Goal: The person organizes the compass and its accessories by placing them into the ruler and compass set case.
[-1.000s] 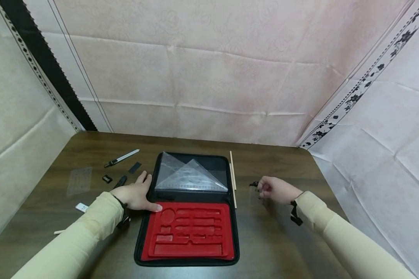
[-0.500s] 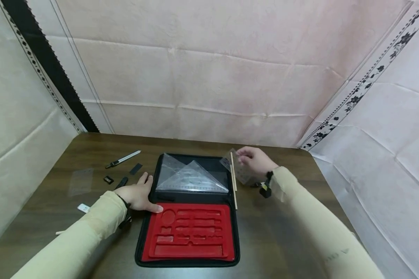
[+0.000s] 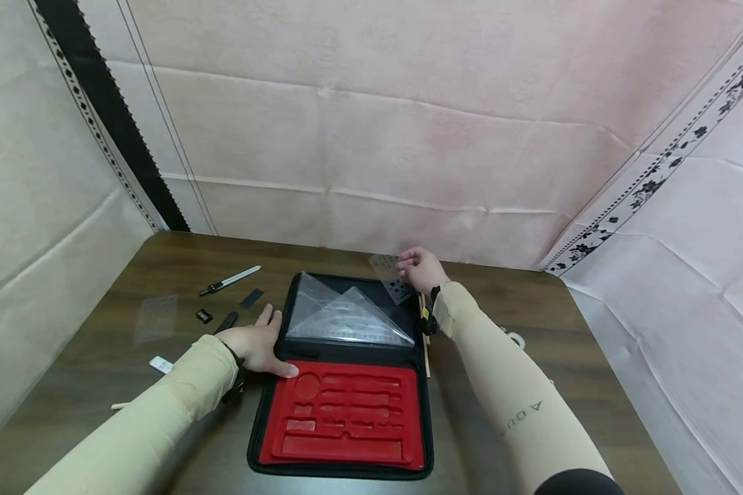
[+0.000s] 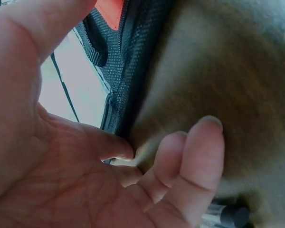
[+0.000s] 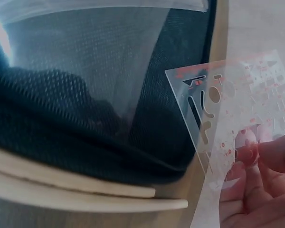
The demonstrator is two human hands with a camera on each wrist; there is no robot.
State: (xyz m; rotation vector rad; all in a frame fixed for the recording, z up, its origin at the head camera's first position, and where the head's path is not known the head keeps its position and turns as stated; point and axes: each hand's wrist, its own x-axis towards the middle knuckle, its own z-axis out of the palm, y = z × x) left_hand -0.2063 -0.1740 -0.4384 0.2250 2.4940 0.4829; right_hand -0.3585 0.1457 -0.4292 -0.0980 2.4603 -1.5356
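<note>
My right hand [image 3: 422,269] pinches a clear plastic stencil [image 5: 209,102] with cut-out shapes and red print, over the far right corner of the black zip case [image 3: 389,294]. The case lies open, its red moulded tray [image 3: 347,412] facing me. In its far half lie clear set squares [image 3: 347,317]. My left hand [image 3: 256,347] rests at the case's left edge, thumb on the red tray's corner and fingers spread on the table. In the left wrist view its palm [image 4: 71,175] is beside the case's zip edge.
Left on the table are a compass [image 3: 230,280], a dark grey strip [image 3: 251,298], a small black sharpener-like piece [image 3: 204,315], a second clear stencil [image 3: 156,319] and a white eraser-like block [image 3: 161,364]. Two wooden sticks [image 5: 85,197] lie along the case's right side. A white ring [image 3: 517,339] is partly behind the right sleeve.
My right hand has picked the stencil off the right of the table and carried it left and away, over the case's far corner. The left hand stays on the case.
</note>
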